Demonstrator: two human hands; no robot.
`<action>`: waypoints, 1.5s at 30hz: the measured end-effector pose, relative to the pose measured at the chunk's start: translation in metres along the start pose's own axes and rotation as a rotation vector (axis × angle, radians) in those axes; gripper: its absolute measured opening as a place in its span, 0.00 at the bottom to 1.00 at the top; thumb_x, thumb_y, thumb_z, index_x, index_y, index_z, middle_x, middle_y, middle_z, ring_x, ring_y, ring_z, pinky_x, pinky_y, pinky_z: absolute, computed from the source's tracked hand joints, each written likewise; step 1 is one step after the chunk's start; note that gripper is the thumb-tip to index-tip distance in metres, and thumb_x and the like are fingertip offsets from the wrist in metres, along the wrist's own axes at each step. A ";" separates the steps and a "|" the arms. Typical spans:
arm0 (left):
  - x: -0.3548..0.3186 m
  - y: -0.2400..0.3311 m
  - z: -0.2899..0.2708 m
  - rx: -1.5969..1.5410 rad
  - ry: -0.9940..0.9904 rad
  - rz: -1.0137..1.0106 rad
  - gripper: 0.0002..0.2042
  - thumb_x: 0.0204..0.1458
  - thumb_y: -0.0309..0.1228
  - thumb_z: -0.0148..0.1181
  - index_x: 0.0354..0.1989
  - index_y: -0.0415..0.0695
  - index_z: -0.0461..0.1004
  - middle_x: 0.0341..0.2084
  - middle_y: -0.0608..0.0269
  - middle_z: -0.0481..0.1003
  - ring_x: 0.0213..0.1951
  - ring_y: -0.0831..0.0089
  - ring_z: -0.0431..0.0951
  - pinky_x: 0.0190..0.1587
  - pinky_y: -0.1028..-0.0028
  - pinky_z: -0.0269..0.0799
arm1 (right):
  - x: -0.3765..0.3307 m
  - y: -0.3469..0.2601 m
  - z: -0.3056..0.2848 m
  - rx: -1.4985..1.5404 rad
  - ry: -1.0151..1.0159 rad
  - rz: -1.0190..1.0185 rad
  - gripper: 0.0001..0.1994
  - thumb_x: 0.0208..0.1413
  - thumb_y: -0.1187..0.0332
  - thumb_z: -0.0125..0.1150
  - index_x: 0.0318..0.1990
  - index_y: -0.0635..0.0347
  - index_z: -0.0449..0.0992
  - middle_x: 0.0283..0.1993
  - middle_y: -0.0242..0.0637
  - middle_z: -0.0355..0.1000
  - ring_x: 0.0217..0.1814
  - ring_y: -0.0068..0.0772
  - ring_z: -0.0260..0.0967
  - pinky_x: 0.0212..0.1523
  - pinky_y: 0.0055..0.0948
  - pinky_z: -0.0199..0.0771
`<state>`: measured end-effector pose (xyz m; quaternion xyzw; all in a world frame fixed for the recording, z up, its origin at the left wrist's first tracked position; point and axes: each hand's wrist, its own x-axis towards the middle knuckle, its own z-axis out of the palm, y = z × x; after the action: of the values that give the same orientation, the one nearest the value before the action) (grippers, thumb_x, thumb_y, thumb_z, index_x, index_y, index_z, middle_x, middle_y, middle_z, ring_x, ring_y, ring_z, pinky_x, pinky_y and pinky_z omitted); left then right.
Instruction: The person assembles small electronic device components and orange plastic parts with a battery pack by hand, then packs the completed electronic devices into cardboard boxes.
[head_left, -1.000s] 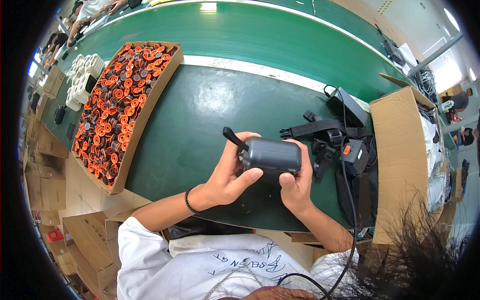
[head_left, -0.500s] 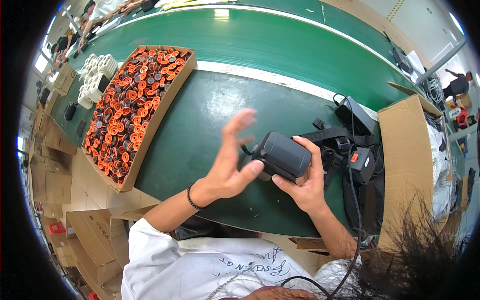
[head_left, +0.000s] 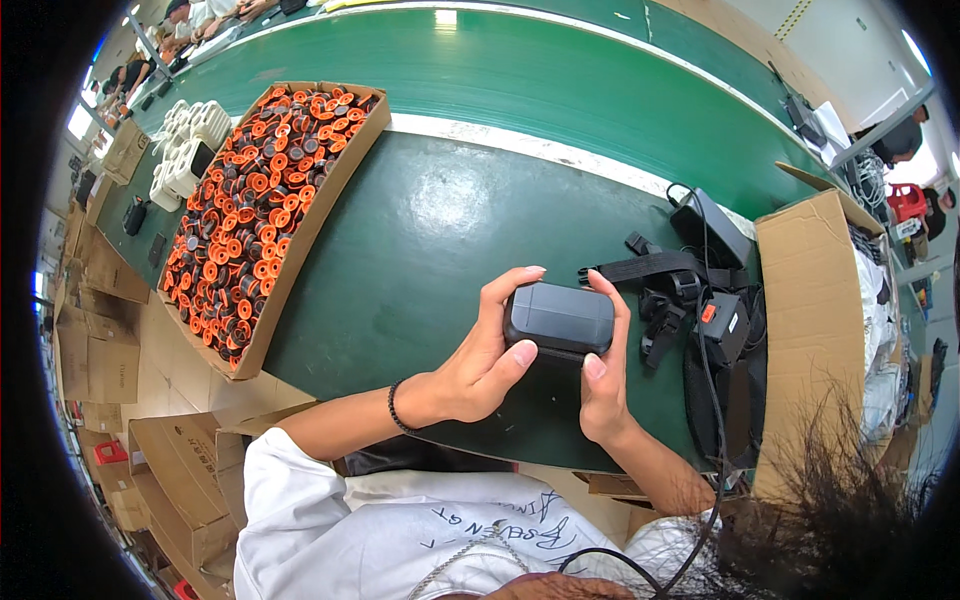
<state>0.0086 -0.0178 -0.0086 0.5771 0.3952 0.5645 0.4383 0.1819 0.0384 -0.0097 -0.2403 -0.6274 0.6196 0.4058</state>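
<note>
A dark grey, rounded box-shaped case (head_left: 560,318) is held level above the green table (head_left: 420,250). My left hand (head_left: 482,365) grips its left end, thumb along the near edge and fingers round the far side. The right end is in my right hand (head_left: 608,375), with the thumb on the near face and fingers at the far corner. Both hands are closed on it. Its underside is hidden from me.
Left stands a shallow cardboard box (head_left: 330,195) full of orange and black round parts, with white plastic pieces (head_left: 188,150) beyond. Right of my hands lie black straps (head_left: 665,270), a black adapter (head_left: 712,228) with cable, and an open carton (head_left: 815,320). A green belt (head_left: 560,75) runs behind.
My left hand was off the case with fingers spread; now it grips the left end. The case has turned from a tilt to level, and my right hand has shifted slightly.
</note>
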 end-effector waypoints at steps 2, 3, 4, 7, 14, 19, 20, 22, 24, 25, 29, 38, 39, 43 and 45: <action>0.002 -0.002 -0.001 0.023 -0.013 0.030 0.32 0.63 0.38 0.44 0.71 0.39 0.40 0.59 0.46 0.57 0.60 0.61 0.60 0.65 0.60 0.54 | 0.000 -0.003 -0.001 -0.014 0.017 0.025 0.39 0.59 0.58 0.50 0.72 0.66 0.42 0.66 0.48 0.50 0.67 0.38 0.52 0.69 0.37 0.51; 0.002 -0.004 -0.002 0.022 -0.013 0.028 0.32 0.63 0.38 0.44 0.71 0.39 0.40 0.59 0.46 0.57 0.60 0.61 0.60 0.65 0.60 0.54 | 0.000 -0.005 0.000 -0.023 0.027 0.046 0.37 0.59 0.59 0.49 0.71 0.67 0.44 0.65 0.49 0.51 0.67 0.39 0.53 0.69 0.37 0.51; 0.004 -0.007 -0.004 0.044 -0.031 0.071 0.32 0.64 0.38 0.45 0.71 0.39 0.40 0.59 0.45 0.57 0.59 0.61 0.61 0.65 0.60 0.55 | 0.001 -0.005 0.001 -0.022 0.027 0.047 0.37 0.59 0.59 0.49 0.71 0.67 0.44 0.65 0.49 0.51 0.67 0.39 0.53 0.69 0.37 0.51; 0.006 -0.013 -0.011 0.101 -0.055 0.144 0.32 0.64 0.38 0.47 0.70 0.38 0.41 0.58 0.45 0.58 0.58 0.60 0.63 0.64 0.60 0.57 | 0.003 -0.005 0.002 -0.047 0.007 -0.021 0.37 0.62 0.54 0.50 0.70 0.68 0.46 0.65 0.49 0.52 0.66 0.39 0.54 0.68 0.38 0.53; 0.006 -0.002 -0.006 0.223 0.051 0.135 0.32 0.63 0.43 0.54 0.68 0.35 0.52 0.60 0.49 0.60 0.60 0.61 0.64 0.64 0.63 0.59 | 0.006 -0.005 0.010 -0.352 0.247 -0.100 0.48 0.55 0.27 0.49 0.62 0.69 0.60 0.54 0.44 0.64 0.55 0.34 0.65 0.55 0.36 0.67; 0.009 -0.007 0.002 -0.043 0.088 -0.085 0.35 0.66 0.44 0.51 0.73 0.39 0.44 0.65 0.49 0.57 0.65 0.61 0.60 0.69 0.65 0.52 | -0.009 0.014 -0.012 -0.227 0.149 -0.062 0.41 0.61 0.36 0.52 0.67 0.64 0.57 0.60 0.43 0.64 0.61 0.36 0.64 0.63 0.37 0.64; 0.007 -0.005 0.000 -0.021 0.110 -0.072 0.35 0.66 0.44 0.51 0.73 0.39 0.44 0.65 0.49 0.57 0.65 0.61 0.60 0.69 0.65 0.52 | -0.013 0.018 -0.017 -0.351 0.164 0.030 0.39 0.63 0.41 0.52 0.69 0.65 0.55 0.63 0.45 0.64 0.63 0.37 0.63 0.64 0.37 0.63; 0.003 -0.005 -0.003 -0.139 0.035 -0.137 0.40 0.65 0.40 0.54 0.75 0.41 0.35 0.68 0.48 0.52 0.69 0.60 0.54 0.71 0.65 0.46 | -0.004 -0.002 -0.005 -0.372 0.180 0.170 0.35 0.68 0.50 0.50 0.72 0.67 0.52 0.67 0.51 0.62 0.68 0.43 0.61 0.68 0.37 0.58; 0.001 -0.002 -0.005 -0.036 -0.008 -0.051 0.43 0.63 0.38 0.57 0.76 0.41 0.33 0.69 0.48 0.51 0.71 0.61 0.51 0.72 0.65 0.43 | 0.001 -0.004 -0.006 -0.270 0.213 0.224 0.34 0.68 0.49 0.48 0.70 0.68 0.55 0.65 0.52 0.64 0.67 0.46 0.61 0.68 0.39 0.58; 0.003 -0.001 -0.006 0.056 -0.070 0.029 0.45 0.62 0.36 0.60 0.76 0.42 0.30 0.70 0.49 0.50 0.72 0.61 0.48 0.73 0.65 0.41 | 0.003 -0.001 -0.009 -0.232 0.205 0.181 0.34 0.68 0.49 0.48 0.70 0.68 0.55 0.65 0.52 0.64 0.67 0.46 0.61 0.68 0.39 0.58; 0.011 0.000 -0.011 -0.123 -0.075 -0.048 0.47 0.59 0.35 0.63 0.77 0.46 0.31 0.71 0.51 0.51 0.71 0.63 0.52 0.72 0.65 0.47 | 0.009 -0.004 -0.010 -0.363 0.238 0.261 0.32 0.67 0.52 0.53 0.69 0.67 0.58 0.64 0.49 0.65 0.66 0.44 0.62 0.67 0.38 0.59; 0.015 0.000 -0.026 -0.283 -0.167 -0.109 0.44 0.60 0.29 0.61 0.77 0.47 0.35 0.70 0.54 0.54 0.69 0.68 0.55 0.70 0.68 0.52 | 0.009 0.009 -0.016 -0.098 0.183 0.128 0.38 0.54 0.58 0.71 0.65 0.66 0.57 0.60 0.44 0.62 0.59 0.37 0.64 0.61 0.36 0.64; 0.018 0.001 -0.028 -0.157 -0.196 -0.044 0.43 0.60 0.29 0.61 0.77 0.47 0.37 0.70 0.54 0.55 0.68 0.69 0.56 0.69 0.68 0.53 | 0.006 0.009 -0.014 -0.045 0.208 0.090 0.39 0.52 0.58 0.73 0.65 0.66 0.57 0.60 0.44 0.63 0.60 0.37 0.64 0.62 0.35 0.64; 0.019 0.004 -0.045 -0.083 -0.286 -0.019 0.41 0.59 0.35 0.64 0.76 0.45 0.45 0.75 0.54 0.46 0.71 0.65 0.52 0.67 0.62 0.63 | 0.025 -0.018 -0.004 -0.104 0.075 0.084 0.45 0.41 0.62 0.82 0.65 0.65 0.60 0.61 0.42 0.64 0.61 0.37 0.65 0.63 0.34 0.65; 0.022 0.022 -0.050 -0.051 -0.106 -0.098 0.39 0.57 0.33 0.64 0.74 0.42 0.50 0.72 0.54 0.53 0.67 0.63 0.61 0.64 0.62 0.66 | 0.028 -0.005 -0.021 -0.044 0.129 0.105 0.41 0.43 0.64 0.80 0.63 0.64 0.61 0.58 0.41 0.67 0.61 0.34 0.66 0.62 0.34 0.67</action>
<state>-0.0407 -0.0010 0.0178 0.5749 0.3847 0.5208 0.5003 0.1845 0.0724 -0.0009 -0.3213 -0.6000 0.6092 0.4070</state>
